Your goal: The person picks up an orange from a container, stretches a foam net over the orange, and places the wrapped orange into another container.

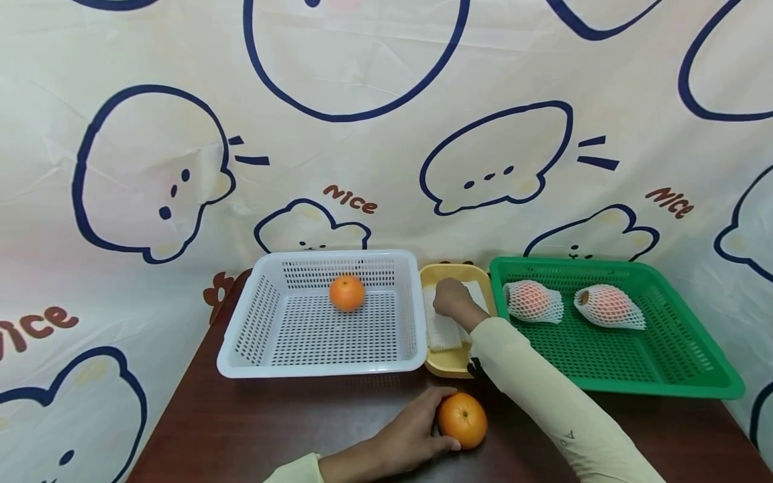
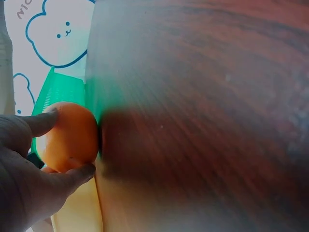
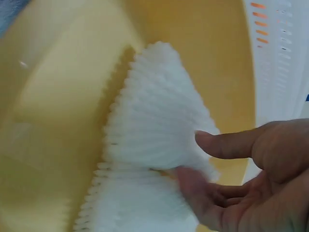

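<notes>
My left hand (image 1: 410, 433) grips an orange (image 1: 463, 420) on the dark table, thumb on the near side and fingers at the far side. In the left wrist view, the orange (image 2: 72, 137) sits between thumb and fingers. My right hand (image 1: 453, 298) reaches into a yellow tray (image 1: 449, 365) holding white foam net sleeves (image 1: 443, 332). Up close in the right wrist view, thumb and index finger pinch the edge of one foam net sleeve (image 3: 154, 111); another sleeve (image 3: 135, 203) lies beside it.
Left of the yellow tray stands a white basket (image 1: 320, 369) with one orange (image 1: 347, 293) inside. On the right, a green basket (image 1: 616, 384) holds two net-wrapped fruits, one wrapped fruit (image 1: 533, 302) left of the other wrapped fruit (image 1: 608, 307). A patterned cloth (image 1: 374, 161) hangs behind.
</notes>
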Motion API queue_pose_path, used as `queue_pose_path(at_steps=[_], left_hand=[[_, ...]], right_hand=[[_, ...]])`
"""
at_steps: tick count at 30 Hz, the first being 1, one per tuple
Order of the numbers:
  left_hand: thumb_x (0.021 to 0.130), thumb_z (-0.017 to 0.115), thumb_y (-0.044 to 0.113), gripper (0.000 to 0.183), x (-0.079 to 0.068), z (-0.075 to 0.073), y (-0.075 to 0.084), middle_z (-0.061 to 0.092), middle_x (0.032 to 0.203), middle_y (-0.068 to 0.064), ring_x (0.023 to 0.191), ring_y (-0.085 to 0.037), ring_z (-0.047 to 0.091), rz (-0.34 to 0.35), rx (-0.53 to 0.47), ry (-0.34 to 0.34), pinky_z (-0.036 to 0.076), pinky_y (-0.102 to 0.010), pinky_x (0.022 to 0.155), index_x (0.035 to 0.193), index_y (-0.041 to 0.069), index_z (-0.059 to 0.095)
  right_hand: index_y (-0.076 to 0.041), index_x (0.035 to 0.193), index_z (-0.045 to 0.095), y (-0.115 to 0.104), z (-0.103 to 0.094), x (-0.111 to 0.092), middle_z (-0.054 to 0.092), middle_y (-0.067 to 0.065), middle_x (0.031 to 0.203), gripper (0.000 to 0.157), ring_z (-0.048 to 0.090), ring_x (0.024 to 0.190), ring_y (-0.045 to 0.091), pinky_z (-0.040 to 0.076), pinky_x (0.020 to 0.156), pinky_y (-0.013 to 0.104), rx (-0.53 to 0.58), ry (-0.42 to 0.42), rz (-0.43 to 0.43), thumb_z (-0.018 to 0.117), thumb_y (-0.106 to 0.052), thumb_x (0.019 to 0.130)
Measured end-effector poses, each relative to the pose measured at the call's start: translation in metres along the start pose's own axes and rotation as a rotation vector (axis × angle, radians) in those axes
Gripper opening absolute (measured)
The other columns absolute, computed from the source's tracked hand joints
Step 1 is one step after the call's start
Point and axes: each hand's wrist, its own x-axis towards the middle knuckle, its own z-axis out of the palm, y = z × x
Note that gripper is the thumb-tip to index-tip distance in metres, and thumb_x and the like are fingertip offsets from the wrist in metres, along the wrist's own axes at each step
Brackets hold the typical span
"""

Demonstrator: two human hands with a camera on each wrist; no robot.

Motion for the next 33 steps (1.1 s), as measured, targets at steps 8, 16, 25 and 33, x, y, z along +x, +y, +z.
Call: queue_pose_path(at_steps=[8, 16, 25, 33], left_hand=[[0.085, 0.085, 0.034, 0.073, 0.003, -0.003, 0.0, 0.057, 0.142, 0.0, 0.131, -0.011, 0.054, -0.015, -0.011, 0.01, 0.049, -0.03, 0.109, 0.146, 0.013, 0.049], [0.084, 0.086, 0.038, 0.076, 0.005, -0.005, -0.001, 0.057, 0.142, 0.0, 0.131, -0.011, 0.054, 0.016, -0.008, 0.012, 0.049, -0.03, 0.109, 0.145, 0.012, 0.05], [0.09, 0.079, 0.038, 0.066, 0.004, -0.012, 0.002, 0.056, 0.144, -0.001, 0.129, -0.012, 0.057, 0.21, 0.108, 0.09, 0.051, -0.028, 0.106, 0.144, 0.013, 0.049], [0.103, 0.064, 0.022, 0.042, -0.001, -0.034, 0.041, 0.06, 0.136, -0.008, 0.122, -0.018, 0.062, 0.571, 0.127, 0.391, 0.054, -0.029, 0.103, 0.14, 0.006, 0.05]], right_hand=[[-0.011, 0.067, 0.049, 0.009, -0.003, -0.001, 0.048, 0.003, 0.063, 0.028, 0.047, 0.054, 0.016, 0.039, 0.046, 0.025, 0.121, 0.037, 0.045, 0.057, -0.003, 0.092], [-0.001, 0.086, 0.057, 0.012, -0.026, -0.004, 0.063, 0.012, 0.078, 0.01, 0.067, 0.056, 0.019, 0.057, 0.053, 0.027, 0.159, 0.006, 0.01, 0.06, -0.004, 0.095], [0.008, 0.119, 0.063, 0.025, -0.06, -0.025, 0.067, 0.021, 0.114, 0.027, 0.071, 0.091, 0.026, 0.063, 0.084, 0.038, 0.492, -0.023, 0.037, 0.067, -0.011, 0.099], [-0.001, 0.107, 0.061, 0.041, -0.078, -0.078, 0.063, 0.017, 0.114, 0.02, 0.062, 0.098, 0.025, 0.061, 0.087, 0.037, 0.66, 0.061, -0.186, 0.07, -0.017, 0.099]])
